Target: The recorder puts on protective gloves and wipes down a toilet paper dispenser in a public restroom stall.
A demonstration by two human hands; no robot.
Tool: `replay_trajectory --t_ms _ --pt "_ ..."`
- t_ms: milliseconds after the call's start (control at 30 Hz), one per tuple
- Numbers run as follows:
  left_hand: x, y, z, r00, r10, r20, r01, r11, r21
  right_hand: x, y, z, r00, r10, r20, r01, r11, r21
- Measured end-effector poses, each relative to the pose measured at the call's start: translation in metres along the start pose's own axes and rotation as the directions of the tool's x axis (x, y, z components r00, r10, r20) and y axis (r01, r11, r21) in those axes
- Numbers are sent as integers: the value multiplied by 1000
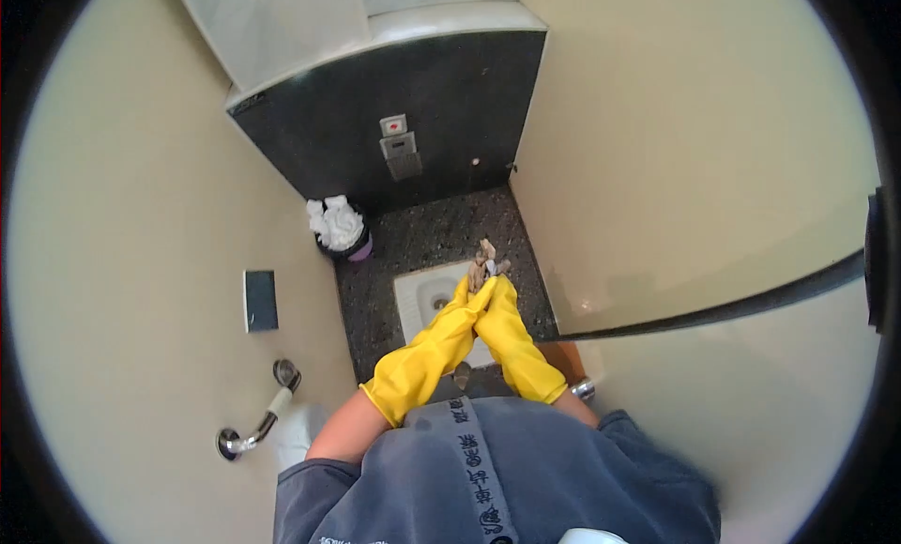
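Yellow rubber gloves cover both of my hands, which are pressed together over a white squat toilet [415, 312]. Between them is a crumpled brownish-grey cloth [477, 271], its ends poking out beyond the fingers. My left hand [470, 303] and my right hand [497, 296] both grip this rag, though the glove fingers overlap and partly hide it. Under my wrists the toilet's right side is covered from view, while its bowl and drain show left of the gloves.
A bin [360, 250] heaped with white paper [338, 224] stands in the far left corner. The left wall carries a dark dispenser [262, 300] and a metal grab bar [262, 431]. A flush panel [399, 147] is set in the dark back wall. Cubicle walls flank me.
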State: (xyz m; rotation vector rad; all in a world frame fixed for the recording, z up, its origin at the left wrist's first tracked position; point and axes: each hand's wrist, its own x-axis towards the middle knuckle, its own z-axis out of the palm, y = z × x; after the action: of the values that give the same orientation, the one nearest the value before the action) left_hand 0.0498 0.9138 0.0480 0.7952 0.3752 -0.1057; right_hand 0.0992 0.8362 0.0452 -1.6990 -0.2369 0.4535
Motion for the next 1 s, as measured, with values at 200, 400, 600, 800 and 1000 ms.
replay_trajectory --t_ms 200,400,600,800,1000 --pt "75 11 4 993 -84 78 78 994 76 21 14 -36 965 -256 -54 234 937 -258" --pt "148 50 9 869 -418 266 448 892 -64 45 -34 -61 941 -144 -308 244 915 320" --pt "205 71 21 669 -491 557 530 841 105 86 -27 -56 808 46 -588 427 642 637" --pt "233 84 16 635 -603 483 655 752 78 107 -63 -18 593 139 -793 306 872 382" --pt "234 104 33 498 -550 670 122 810 574 105 -59 -12 371 466 -803 566 573 593"
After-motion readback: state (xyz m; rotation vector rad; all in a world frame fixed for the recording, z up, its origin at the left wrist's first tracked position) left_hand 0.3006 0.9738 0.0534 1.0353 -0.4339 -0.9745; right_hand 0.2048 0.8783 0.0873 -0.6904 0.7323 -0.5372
